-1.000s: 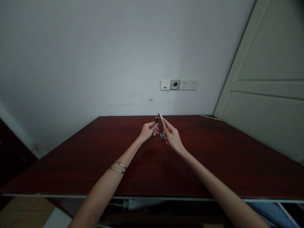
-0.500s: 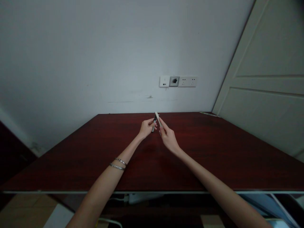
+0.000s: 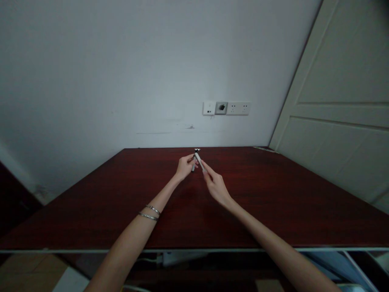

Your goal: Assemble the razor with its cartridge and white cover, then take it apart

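Observation:
Over the far middle of the table, my left hand (image 3: 184, 168) is closed round a small razor (image 3: 193, 166) with a grey handle, a dark neck and a T-shaped head pointing toward the wall. My right hand (image 3: 217, 185) pinches a slim white stick (image 3: 199, 160), whose kind I cannot make out. The stick slants up and left, its far end just in front of the razor's neck. Whether the two touch is too small to tell.
The dark red table (image 3: 258, 194) reaches back to a pale wall with a row of sockets (image 3: 226, 108). A panelled white door (image 3: 334, 121) stands at the right. Below the front edge is an open shelf with a white power strip (image 3: 182, 257) and a cable.
The white stick has shifted down and toward me along the razor, so the razor's T-shaped head now shows above it. Both hands sit slightly lower and further left in view.

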`<action>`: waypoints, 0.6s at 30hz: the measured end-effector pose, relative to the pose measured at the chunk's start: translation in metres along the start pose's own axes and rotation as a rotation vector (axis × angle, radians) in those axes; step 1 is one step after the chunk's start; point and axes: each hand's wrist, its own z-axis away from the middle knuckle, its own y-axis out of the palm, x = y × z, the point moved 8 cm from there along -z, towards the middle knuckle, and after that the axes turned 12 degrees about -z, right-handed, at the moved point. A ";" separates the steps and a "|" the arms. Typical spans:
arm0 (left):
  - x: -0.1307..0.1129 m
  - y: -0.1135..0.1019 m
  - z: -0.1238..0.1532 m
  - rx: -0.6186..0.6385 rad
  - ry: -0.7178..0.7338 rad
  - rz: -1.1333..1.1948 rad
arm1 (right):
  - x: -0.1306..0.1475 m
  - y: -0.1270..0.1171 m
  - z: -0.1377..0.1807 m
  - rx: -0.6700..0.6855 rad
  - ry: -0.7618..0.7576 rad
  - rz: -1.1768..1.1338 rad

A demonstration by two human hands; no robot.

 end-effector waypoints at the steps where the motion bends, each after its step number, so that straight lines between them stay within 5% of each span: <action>1: 0.002 -0.002 -0.001 -0.013 -0.007 0.006 | -0.002 -0.002 0.002 0.003 0.006 0.001; 10: 0.007 -0.027 -0.009 -0.135 -0.068 0.128 | -0.019 -0.066 -0.018 -0.136 -0.028 0.122; 18: 0.005 -0.035 -0.006 -0.154 -0.102 0.220 | -0.055 -0.052 -0.007 0.188 -0.072 0.376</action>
